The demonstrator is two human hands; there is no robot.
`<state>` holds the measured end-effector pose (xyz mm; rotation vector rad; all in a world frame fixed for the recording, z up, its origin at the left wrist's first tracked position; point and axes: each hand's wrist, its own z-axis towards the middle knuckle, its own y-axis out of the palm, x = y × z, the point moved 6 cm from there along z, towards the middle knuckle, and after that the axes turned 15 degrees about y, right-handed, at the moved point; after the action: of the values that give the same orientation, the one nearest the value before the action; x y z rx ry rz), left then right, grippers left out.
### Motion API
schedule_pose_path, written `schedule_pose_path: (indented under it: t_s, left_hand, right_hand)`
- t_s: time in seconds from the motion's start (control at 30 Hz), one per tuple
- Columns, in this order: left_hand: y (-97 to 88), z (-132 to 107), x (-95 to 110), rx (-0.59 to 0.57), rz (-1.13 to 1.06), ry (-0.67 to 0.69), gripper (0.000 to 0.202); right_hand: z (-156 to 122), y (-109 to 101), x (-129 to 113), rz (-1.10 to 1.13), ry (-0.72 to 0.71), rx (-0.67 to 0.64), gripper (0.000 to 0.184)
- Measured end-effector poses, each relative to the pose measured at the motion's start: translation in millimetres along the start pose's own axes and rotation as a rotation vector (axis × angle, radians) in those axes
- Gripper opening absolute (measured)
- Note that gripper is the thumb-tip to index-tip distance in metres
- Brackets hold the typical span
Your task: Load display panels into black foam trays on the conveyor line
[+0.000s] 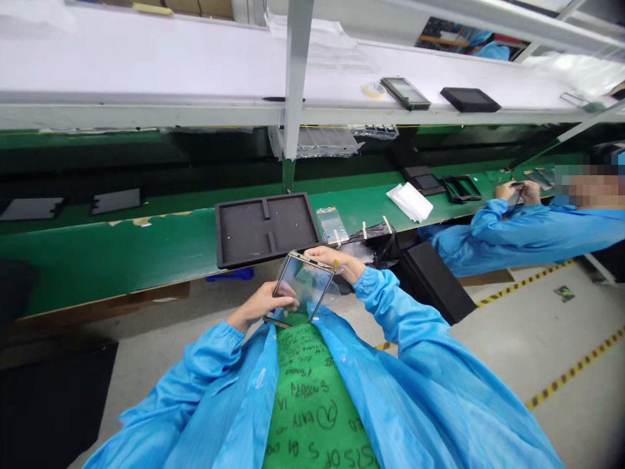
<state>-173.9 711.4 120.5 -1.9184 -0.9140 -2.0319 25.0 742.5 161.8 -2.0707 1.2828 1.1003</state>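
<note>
grip the thin, transparent, dark-edged rectangular panel (310, 277) lightly by its rim, the left hand (265, 302) holding its left side, the right hand (338, 257) its far edge, near the flat green counter (185, 242).

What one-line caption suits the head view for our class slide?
Left hand and right hand hold a clear, dark-edged panel before a green bench with a black tray.

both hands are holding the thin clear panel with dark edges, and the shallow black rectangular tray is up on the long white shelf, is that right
Not quite: the shallow black rectangular tray is on the green workbench, not on the long white shelf, as the head view shows. The left hand and right hand do hold the thin clear panel with dark edges.
</note>
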Motion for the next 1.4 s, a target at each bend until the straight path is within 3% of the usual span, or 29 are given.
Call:
schedule_pose_path:
  t_s: [0.1, 0.27, 0.37, 0.47, 0.63, 0.8, 0.93, 1.03, 1.2, 1.3, 1.4]
  left_hand:
    - [9.9, 5, 2, 0.097, 0.043, 0.033, 0.041]
    - [33.5, 31, 9, -0.136, 0.124, 0.074, 0.032]
    - [47.3, 54, 13, -0.206, 0.119, 0.094, 0.03]
    - [65.5, 76, 13, -0.211, 0.1, 0.083, 0.033]
    - [113.6, 112, 13, -0.366, 0.142, 0.037, 0.031]
    - [133.1, 162, 7, -0.171, 0.165, 0.06, 0.032]
    - [152.5, 198, -2, -0.196, 0.202, 0.036, 0.03]
    - [166.1, 216, -4, -0.221, 0.216, 0.015, 0.029]
    - [174.4, 215, -7, -0.203, 0.187, 0.012, 0.026]
    - [162.8, 200, -19, 0.002, 0.125, -0.017, 0.034]
    - [150.0, 181, -42, 0.234, 0.037, -0.111, 0.07]
  right_hand:
    - [-2, 1, 2, 0.005, 0.007, 0.018, 0.063]
    - [-45, -8, -36, -0.03, -0.2, 0.021, 0.049]
    - [-61, -21, -40, -0.027, -0.254, 0.049, 0.046]
    - [-56, -42, -21, 0.125, -0.269, 0.084, 0.051]
    - [-50, -81, 26, 0.38, -0.156, 0.031, 0.058]
    - [-113, -148, 28, 0.359, -0.264, 0.079, 0.058]
    - [-155, -190, 16, 0.02, -0.271, 0.065, 0.045]
    - [-156, -207, 22, -0.039, -0.261, 0.055, 0.039]
    - [-129, -199, 70, 0.183, -0.191, -0.003, 0.053]
    - [-118, -186, 114, 0.193, -0.129, 0.076, 0.055]
    - [-112, -170, 160, 0.286, -0.051, 0.171, 0.054]
